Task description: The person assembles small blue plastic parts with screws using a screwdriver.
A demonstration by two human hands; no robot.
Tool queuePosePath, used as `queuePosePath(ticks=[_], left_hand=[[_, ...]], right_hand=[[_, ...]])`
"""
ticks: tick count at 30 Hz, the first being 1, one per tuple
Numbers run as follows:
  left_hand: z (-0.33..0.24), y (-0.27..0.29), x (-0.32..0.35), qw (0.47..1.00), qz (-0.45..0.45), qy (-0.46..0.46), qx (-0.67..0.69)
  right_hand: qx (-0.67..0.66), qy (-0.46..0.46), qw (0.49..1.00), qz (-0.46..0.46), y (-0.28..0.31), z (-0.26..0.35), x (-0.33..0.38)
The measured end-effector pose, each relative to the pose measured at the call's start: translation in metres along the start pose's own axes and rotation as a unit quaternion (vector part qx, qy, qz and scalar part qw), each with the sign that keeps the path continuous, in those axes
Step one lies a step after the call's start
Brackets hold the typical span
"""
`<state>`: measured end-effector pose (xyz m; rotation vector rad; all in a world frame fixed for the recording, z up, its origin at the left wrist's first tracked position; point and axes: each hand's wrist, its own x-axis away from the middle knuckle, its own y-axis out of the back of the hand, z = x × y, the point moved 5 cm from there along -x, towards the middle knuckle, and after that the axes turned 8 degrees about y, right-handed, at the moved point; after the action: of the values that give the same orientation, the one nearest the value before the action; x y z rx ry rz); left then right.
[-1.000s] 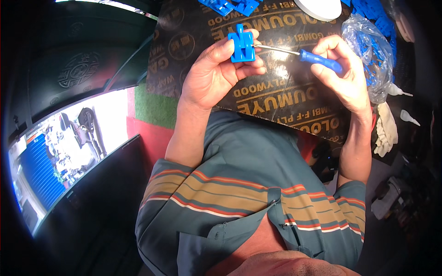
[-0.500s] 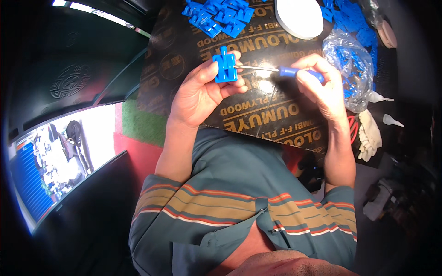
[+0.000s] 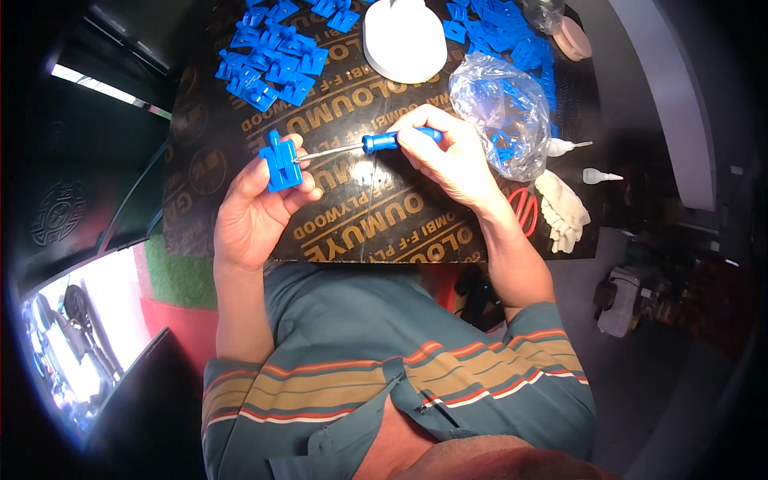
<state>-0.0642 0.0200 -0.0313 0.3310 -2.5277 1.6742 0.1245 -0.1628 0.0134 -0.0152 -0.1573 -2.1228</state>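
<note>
A small blue plastic bracket-like part (image 3: 281,165) is pinched upright between the thumb and fingers of my left hand (image 3: 258,210), above the dark table. From the right, my right hand (image 3: 450,154) grips the blue handle of a screwdriver (image 3: 379,142). Its metal shaft runs leftward, slightly downward, and the tip touches the right side of the blue part. Whatever the tip meets there is too small to make out.
Several similar blue parts (image 3: 276,60) lie in a heap at the far left, others at the back right. A white oval container (image 3: 405,42), a clear plastic bag (image 3: 506,112), white nozzle bottles (image 3: 602,176), red-handled scissors (image 3: 522,210) and a pale glove (image 3: 562,212) occupy the table (image 3: 376,224).
The whole view has shifted, so hands and table appear further left and more of the blue heap shows. The screwdriver stays against the blue part; its handle now tilts upward to the right.
</note>
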Motion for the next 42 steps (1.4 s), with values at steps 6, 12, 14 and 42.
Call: queuePosePath(ticks=[6, 12, 14, 42], left_hand=[[0.001, 0.000, -0.001, 1.000, -0.008, -0.009, 0.005], [0.001, -0.003, 0.000, 1.000, -0.001, -0.006, -0.006], [0.001, -0.001, 0.000, 1.000, -0.006, -0.009, -0.005], [0.004, -0.004, 0.003, 0.999, -0.033, -0.003, -0.028]], right_hand=[[-0.029, 0.098, 0.995, -0.003, -0.005, 0.008, 0.002], [-0.025, 0.031, 0.999, 0.005, -0.004, 0.003, 0.001], [-0.025, 0.106, 0.994, -0.014, -0.007, 0.009, 0.003], [-0.016, -0.013, 1.000, -0.016, -0.002, -0.007, 0.004]])
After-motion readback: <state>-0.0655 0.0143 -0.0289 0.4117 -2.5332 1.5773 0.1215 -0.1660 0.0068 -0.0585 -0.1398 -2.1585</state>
